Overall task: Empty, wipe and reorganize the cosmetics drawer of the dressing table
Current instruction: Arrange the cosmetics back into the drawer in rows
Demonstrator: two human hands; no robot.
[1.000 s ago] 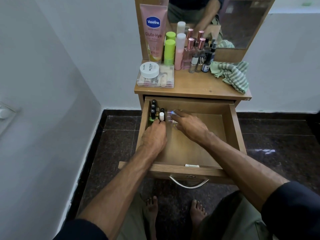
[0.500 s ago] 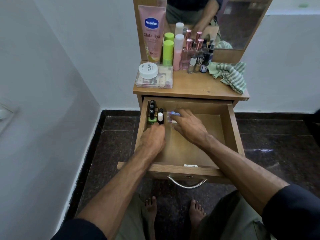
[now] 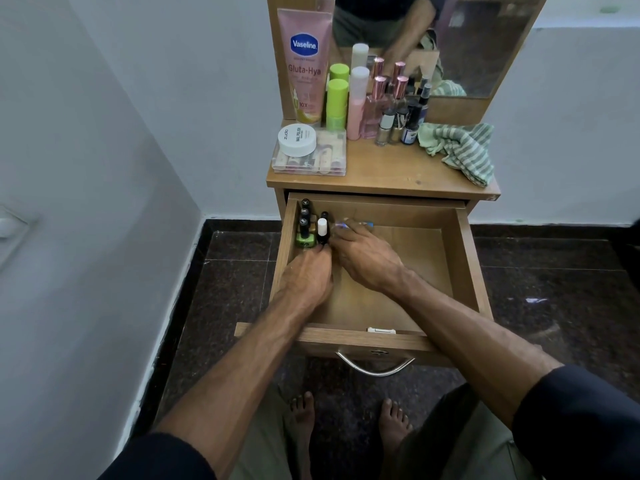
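Observation:
The wooden drawer (image 3: 468,271) is pulled out, and both my hands are inside it at the back left. Several nail polish bottles stand in that corner: black-capped ones (image 3: 304,220), a green one (image 3: 304,241) and a white-capped one (image 3: 322,227). My left hand (image 3: 306,278) lies palm down with its fingertips at the foot of the white-capped bottle; its grip is hidden. My right hand (image 3: 367,258) is curled over a small clear bottle with blue markings (image 3: 346,224), right beside the row.
On the dressing table top (image 3: 398,174) stand a pink Vaseline tube (image 3: 304,64), green and pink bottles, small polish bottles, a clear box (image 3: 329,161) bearing a white jar (image 3: 297,139), and a green striped cloth (image 3: 464,150). A mirror (image 3: 485,46) rises behind. My bare feet are below the drawer handle (image 3: 375,367).
My right hand has slid left with the clear bottle, closer to the row of bottles. My left hand has stayed at the bottles' base.

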